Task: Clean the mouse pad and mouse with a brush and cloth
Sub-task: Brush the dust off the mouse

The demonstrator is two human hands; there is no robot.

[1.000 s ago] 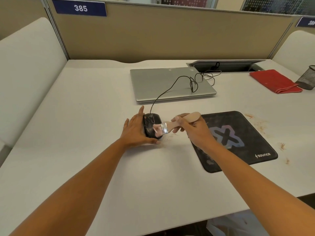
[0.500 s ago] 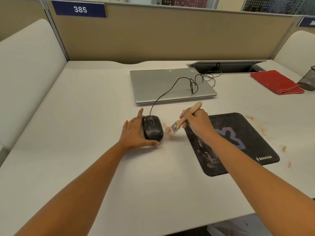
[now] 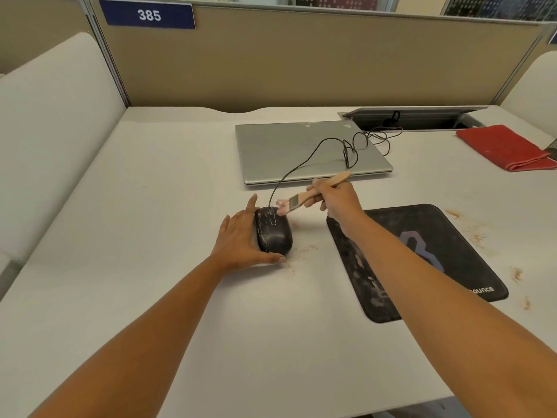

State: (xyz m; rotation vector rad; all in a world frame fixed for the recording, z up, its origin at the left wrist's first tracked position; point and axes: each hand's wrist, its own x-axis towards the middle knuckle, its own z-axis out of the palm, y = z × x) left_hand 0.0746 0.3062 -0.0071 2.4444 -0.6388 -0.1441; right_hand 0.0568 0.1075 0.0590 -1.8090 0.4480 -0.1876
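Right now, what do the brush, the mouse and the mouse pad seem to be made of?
Brush: pale, bare-looking wood handle, shiny metal-like band. Mouse: probably hard plastic, black, slightly glossy, with whitish smears. Mouse pad: likely fabric-topped, matte black, dusty pale marks; its underside is hidden.

White numerals "385" stand on a blue sign point(image 3: 149, 15) fixed to the top of the beige partition point(image 3: 301, 61), at about 11 o'clock in the view. At about 4 o'clock, the near right corner of the black mouse pad point(image 3: 452, 233) carries white lettering that reads "ounce"; the right forearm point(image 3: 422, 285) hides its start. No other text is legible.
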